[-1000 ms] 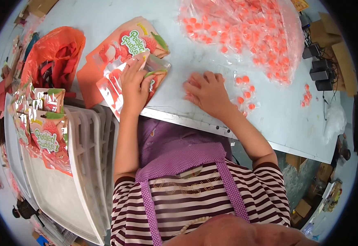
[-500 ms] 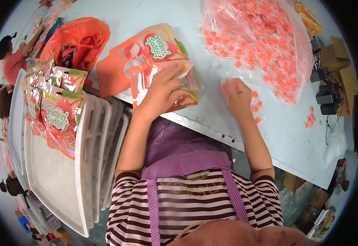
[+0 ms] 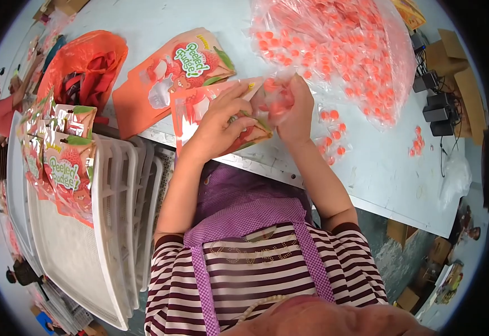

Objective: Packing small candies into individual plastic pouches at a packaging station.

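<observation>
My left hand (image 3: 219, 124) grips a red and pink candy pouch (image 3: 193, 106) at the table's near edge, fingers spread over its front and thumb near its green corner. At the pouch's right end, my right hand (image 3: 297, 106) holds several clear-wrapped red candies (image 3: 275, 101) against the mouth, fingers closed round them. Whether any candy is inside the pouch I cannot tell. Behind lies a stack of flat, similar pouches (image 3: 163, 70). A few loose wrapped candies (image 3: 332, 134) lie right of my right hand.
A large clear bag of wrapped candies (image 3: 334, 50) fills the far right. An orange plastic bag (image 3: 107, 45) sits far left. Filled pouches (image 3: 68, 162) rest on stacked white trays (image 3: 65, 235) beside me. Black adapters with cables (image 3: 440, 115) line the right edge. Other people are at the left.
My right hand has moved left from the tabletop to the pouch's mouth, bringing wrapped candies. The left hand keeps its hold. The whole view has shifted slightly.
</observation>
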Demonstrator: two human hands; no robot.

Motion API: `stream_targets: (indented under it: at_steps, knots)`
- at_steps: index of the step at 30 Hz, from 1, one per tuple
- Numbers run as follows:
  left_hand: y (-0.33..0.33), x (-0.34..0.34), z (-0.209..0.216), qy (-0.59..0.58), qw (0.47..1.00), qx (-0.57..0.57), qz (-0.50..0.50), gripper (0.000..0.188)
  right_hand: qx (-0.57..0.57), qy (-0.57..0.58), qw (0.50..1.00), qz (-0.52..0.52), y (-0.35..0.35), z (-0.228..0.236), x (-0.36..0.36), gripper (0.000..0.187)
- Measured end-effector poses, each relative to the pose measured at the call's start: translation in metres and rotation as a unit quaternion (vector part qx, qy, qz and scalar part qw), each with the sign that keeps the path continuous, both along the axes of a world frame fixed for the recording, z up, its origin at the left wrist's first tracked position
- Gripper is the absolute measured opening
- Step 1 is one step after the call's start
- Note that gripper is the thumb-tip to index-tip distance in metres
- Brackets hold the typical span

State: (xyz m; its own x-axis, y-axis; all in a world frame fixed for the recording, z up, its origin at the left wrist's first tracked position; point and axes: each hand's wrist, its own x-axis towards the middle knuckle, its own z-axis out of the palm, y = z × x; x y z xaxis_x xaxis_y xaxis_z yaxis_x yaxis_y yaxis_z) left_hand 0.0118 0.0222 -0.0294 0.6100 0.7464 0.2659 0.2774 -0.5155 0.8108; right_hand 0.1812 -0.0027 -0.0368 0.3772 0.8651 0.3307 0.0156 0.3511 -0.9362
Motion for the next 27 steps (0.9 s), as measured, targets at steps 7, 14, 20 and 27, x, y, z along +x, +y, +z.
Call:
stream_targets:
  at_steps: [7,14,20,27]
  knots:
    - [0.002,0.012,-0.007,-0.061,0.996,-0.057,0.018,0.017,0.01,0.052,0.995,0.08,0.001,-0.012,0.005,0.02]
    - [0.005,0.019,-0.003,-0.099,0.985,-0.136,0.036,0.016,-0.002,-0.134,0.988,0.072,-0.003,-0.01,0.016,0.016]
    - [0.005,0.014,-0.003,-0.096,0.994,-0.053,0.003,0.016,0.041,-0.31,0.94,0.136,-0.003,-0.006,0.015,0.015]
    - [-0.002,0.012,0.005,-0.148,0.979,-0.135,-0.024,0.013,0.14,-0.246,0.956,0.077,-0.012,0.0,0.009,0.029]
